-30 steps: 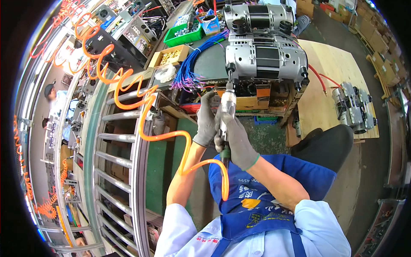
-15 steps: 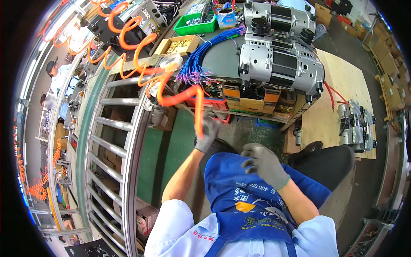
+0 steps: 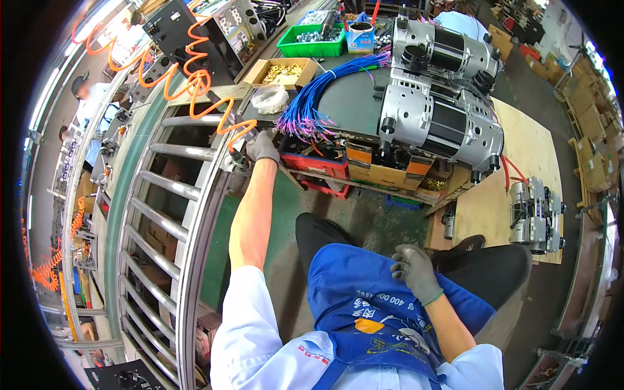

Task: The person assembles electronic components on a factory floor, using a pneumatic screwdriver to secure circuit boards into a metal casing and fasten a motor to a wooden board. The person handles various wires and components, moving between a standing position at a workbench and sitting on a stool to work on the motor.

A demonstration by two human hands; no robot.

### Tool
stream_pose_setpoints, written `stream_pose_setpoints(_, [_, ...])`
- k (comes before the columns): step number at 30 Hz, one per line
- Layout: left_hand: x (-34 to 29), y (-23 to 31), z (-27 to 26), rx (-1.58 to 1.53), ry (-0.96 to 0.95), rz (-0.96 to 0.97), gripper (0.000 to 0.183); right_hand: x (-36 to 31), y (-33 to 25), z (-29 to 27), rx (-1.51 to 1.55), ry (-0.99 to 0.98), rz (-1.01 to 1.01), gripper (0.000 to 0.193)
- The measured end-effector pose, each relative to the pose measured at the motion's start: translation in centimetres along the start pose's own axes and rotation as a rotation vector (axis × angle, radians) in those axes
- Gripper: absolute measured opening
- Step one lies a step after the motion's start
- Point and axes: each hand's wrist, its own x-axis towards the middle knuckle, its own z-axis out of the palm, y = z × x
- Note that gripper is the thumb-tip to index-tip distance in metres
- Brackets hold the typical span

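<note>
My left hand (image 3: 263, 148), in a grey glove, reaches to the front left corner of the workbench. Its fingers curl round something at the lower end of the orange coiled air hose (image 3: 224, 104); the glove hides what it is. A dark fitting (image 3: 237, 157) sits just beside the hand, by the conveyor rail. My right hand (image 3: 416, 270), also gloved, hovers over the blue apron (image 3: 351, 286) near my thigh, its fingers loosely bent and apart with nothing in them. On the bench close to my left hand lie a clear plastic bag (image 3: 270, 99) and a bundle of blue wires (image 3: 312, 97).
Silver twin-cylinder motor units (image 3: 442, 123) stand on the bench's right. Behind the wires are a carton of brass fittings (image 3: 281, 71) and a green bin (image 3: 311, 41). The roller conveyor (image 3: 172, 188) runs along my left. Another unit (image 3: 536, 214) rests on plywood at right.
My left hand has moved from above my lap forward and left to the bench corner. The hose end went with it, and the coils contracted. My right hand dropped slightly to the right.
</note>
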Motion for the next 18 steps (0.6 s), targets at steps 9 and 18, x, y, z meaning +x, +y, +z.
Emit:
stream_pose_setpoints(9, [2.2,-4.3,-6.6,0.897,0.088,0.156,0.056,0.1,-2.2,0.1,-0.181,-0.002,-0.158,0.024])
stream_pose_setpoints(18, [-18.8,0.5,-1.8,0.353,-0.743,-0.077,0.020,-0.4,-20.3,-4.1,-1.284,0.906,-1.084,0.040])
